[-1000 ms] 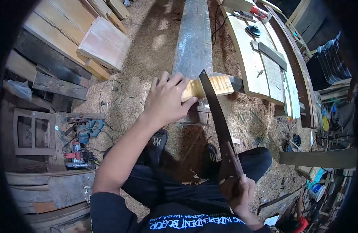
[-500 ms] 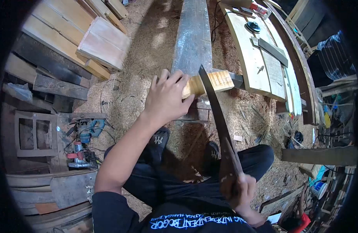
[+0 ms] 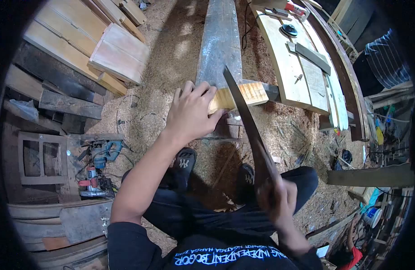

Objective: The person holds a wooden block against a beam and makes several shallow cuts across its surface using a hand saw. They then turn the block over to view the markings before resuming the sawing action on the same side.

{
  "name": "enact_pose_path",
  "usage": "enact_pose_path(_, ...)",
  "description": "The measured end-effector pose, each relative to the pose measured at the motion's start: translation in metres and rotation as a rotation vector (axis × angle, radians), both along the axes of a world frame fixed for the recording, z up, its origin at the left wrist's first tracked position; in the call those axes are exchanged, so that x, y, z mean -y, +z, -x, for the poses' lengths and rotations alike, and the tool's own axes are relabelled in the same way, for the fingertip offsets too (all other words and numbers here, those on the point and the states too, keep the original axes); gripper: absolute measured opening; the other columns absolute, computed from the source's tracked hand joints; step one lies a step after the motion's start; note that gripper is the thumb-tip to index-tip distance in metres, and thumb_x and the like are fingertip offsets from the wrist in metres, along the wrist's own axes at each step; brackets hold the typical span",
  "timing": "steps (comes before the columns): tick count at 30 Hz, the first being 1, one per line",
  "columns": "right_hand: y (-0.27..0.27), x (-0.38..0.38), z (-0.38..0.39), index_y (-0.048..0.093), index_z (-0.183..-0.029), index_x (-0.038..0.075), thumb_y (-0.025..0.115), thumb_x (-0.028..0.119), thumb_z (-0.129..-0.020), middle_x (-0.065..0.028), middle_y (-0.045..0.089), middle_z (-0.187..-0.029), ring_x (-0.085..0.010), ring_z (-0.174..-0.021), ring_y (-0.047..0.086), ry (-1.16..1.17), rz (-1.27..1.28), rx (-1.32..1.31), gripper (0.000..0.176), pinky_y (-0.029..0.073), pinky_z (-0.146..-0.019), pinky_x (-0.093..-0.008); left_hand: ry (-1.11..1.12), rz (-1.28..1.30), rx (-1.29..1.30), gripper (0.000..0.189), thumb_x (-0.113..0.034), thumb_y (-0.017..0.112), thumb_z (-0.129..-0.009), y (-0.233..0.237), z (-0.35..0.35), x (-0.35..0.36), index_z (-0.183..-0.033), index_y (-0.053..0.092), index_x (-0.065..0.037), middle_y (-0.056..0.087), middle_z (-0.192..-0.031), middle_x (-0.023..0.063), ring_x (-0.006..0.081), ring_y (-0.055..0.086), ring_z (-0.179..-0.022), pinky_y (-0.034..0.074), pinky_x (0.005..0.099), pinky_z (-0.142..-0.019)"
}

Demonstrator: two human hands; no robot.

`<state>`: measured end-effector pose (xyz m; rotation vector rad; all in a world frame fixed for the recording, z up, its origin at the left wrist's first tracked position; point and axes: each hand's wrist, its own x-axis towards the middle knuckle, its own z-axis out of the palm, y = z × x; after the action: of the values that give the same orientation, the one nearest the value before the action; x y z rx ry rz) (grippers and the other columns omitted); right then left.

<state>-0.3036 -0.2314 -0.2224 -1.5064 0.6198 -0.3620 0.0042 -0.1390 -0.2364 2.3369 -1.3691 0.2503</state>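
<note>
My left hand [image 3: 190, 110] grips the yellowish wood block [image 3: 222, 100] on the long bench [image 3: 220, 49], while my right hand [image 3: 279, 198] clasps the handsaw [image 3: 249, 123], its blade across the block.

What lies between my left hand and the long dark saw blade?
In the head view, a short bare stretch of the yellowish wooden block lies between your left hand and the long dark saw blade.

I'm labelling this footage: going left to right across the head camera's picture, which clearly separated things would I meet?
Grey wooden frame with a centre bar → blue power tool → bare left hand → bare right hand → long grey wooden beam.
</note>
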Motion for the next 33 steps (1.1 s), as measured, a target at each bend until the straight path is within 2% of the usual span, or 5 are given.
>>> enact_pose_path(9,0.005,-0.024,0.038,0.061,-0.073,0.000,0.038,0.037,-0.115,-0.0042,0.056,-0.057,-0.0129,-0.046,0.047,-0.054,-0.122,0.074,0.060,0.035,-0.046,-0.0298,0.009,-0.028,-0.038,0.054,-0.031,0.077,-0.085,0.006,0.001,0.000,-0.131,0.069,-0.004,0.064,-0.120,0.0097,0.0329,0.057,-0.113,0.047,0.0487,-0.102)
enact_pose_path(13,-0.016,-0.005,-0.008,0.057,-0.073,0.002,0.042,0.030,-0.115,0.0005,0.051,-0.057,-0.0119,-0.049,0.044,0.031,0.395,-0.083,0.053,0.034,-0.049,-0.0306,-0.004,-0.016,-0.029,0.053,-0.029,0.076,-0.084,0.004,0.000,0.000,-0.130,0.069,-0.004,0.064,-0.120,0.0098,0.0326,0.057,-0.113,0.047,0.0486,-0.103)
enact_pose_path(25,0.006,-0.016,0.012,0.059,-0.069,0.001,0.044,0.038,-0.113,-0.0028,0.054,-0.055,-0.0132,-0.047,0.047,0.002,-0.079,0.089,0.060,0.035,-0.047,-0.0303,0.000,-0.051,-0.039,0.054,-0.030,0.078,-0.084,0.006,0.001,-0.001,-0.131,0.069,-0.003,0.064,-0.124,0.0098,0.0332,0.058,-0.116,0.047,0.0485,-0.103)
enact_pose_path(29,-0.023,0.015,-0.047,0.057,-0.070,0.000,0.046,0.031,-0.114,-0.0014,0.053,-0.059,-0.0142,-0.051,0.048,-0.076,0.405,-0.153,0.055,0.037,-0.049,-0.0316,0.016,-0.036,-0.032,0.054,-0.031,0.078,-0.086,0.006,0.002,0.001,-0.131,0.069,-0.003,0.064,-0.125,0.0095,0.0329,0.057,-0.117,0.047,0.0480,-0.104)
enact_pose_path(33,-0.002,-0.012,-0.005,0.055,-0.064,0.003,0.041,0.040,-0.115,-0.0011,0.053,-0.056,-0.0107,-0.049,0.047,-0.051,-0.115,0.013,0.064,0.033,-0.048,-0.0286,0.034,-0.003,-0.038,0.053,-0.030,0.078,-0.085,0.003,0.002,0.001,-0.130,0.069,-0.003,0.065,-0.124,0.0097,0.0330,0.058,-0.116,0.047,0.0480,-0.104)
